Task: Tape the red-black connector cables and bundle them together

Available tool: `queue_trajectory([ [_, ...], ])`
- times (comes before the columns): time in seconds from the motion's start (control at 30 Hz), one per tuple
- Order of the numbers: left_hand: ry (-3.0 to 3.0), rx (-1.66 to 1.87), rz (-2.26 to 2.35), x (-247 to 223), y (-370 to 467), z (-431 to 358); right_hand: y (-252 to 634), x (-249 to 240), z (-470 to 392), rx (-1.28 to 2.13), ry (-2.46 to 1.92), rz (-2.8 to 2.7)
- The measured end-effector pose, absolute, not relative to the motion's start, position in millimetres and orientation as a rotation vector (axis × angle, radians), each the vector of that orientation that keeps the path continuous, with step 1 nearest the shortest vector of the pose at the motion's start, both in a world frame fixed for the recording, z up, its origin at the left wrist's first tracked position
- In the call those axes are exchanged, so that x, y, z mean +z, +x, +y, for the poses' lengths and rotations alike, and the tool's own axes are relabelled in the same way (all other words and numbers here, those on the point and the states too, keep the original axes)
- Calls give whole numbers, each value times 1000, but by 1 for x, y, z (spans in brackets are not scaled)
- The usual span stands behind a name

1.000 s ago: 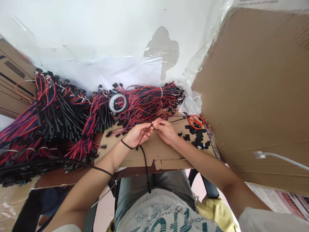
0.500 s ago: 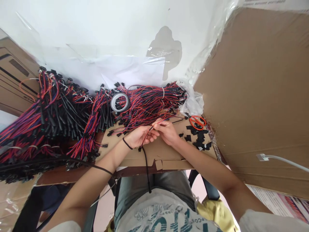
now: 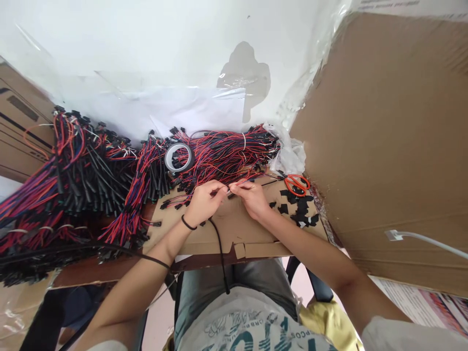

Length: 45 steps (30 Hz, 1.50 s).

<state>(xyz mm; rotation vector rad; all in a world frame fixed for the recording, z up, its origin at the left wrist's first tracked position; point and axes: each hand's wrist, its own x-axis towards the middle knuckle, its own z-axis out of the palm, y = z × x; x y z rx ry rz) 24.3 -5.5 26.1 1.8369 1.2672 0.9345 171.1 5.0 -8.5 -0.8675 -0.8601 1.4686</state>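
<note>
My left hand (image 3: 206,197) is closed in a pinch, back of the hand up, on a thin red and black wire. Close beside it, my right hand (image 3: 250,197) pinches the same wire between thumb and fingers. The fingertips nearly meet at a small dark spot on the wire, too small to make out. Behind my hands lies a tied bundle of red and black wires (image 3: 223,151) with black connectors. A roll of tape (image 3: 179,157) rests at its left end. Beneath my hands is a flat cardboard sheet (image 3: 248,234).
Orange-handled scissors (image 3: 297,185) and black tape pieces (image 3: 302,209) lie at the right, near a crumpled plastic bag (image 3: 290,151). Large wire bundles (image 3: 91,165) are heaped at the left. A tall cardboard panel (image 3: 387,146) stands at the right. A black cable (image 3: 221,253) hangs over the front edge.
My left hand has turned from palm-up to back-up, and its fingers have closed on the wire near my right fingertips. My right hand has barely moved. The view has shifted slightly.
</note>
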Motion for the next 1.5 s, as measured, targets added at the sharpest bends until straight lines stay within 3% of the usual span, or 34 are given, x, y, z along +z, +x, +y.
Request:
queue_trajectory([
  [0.23, 1178, 700, 935, 21, 20, 1, 170, -6, 2, 1484, -797, -957],
  [0.47, 2236, 1117, 1218, 16, 25, -4, 170, -13, 6, 1454, -935, -812],
  [0.57, 2355, 1225, 1237, 13, 28, -6, 169, -13, 6, 1444, -942, -804],
  [0.87, 1339, 914, 1105, 18, 22, -2, 168, -12, 2, 1457, -850, -927],
  [1.17, 1975, 1118, 1277, 26, 29, -7, 170, -5, 2, 1514, -877, -826],
  [1.5, 1468, 894, 1157, 24, 27, -7, 172, -4, 0, 1402, -934, -980],
])
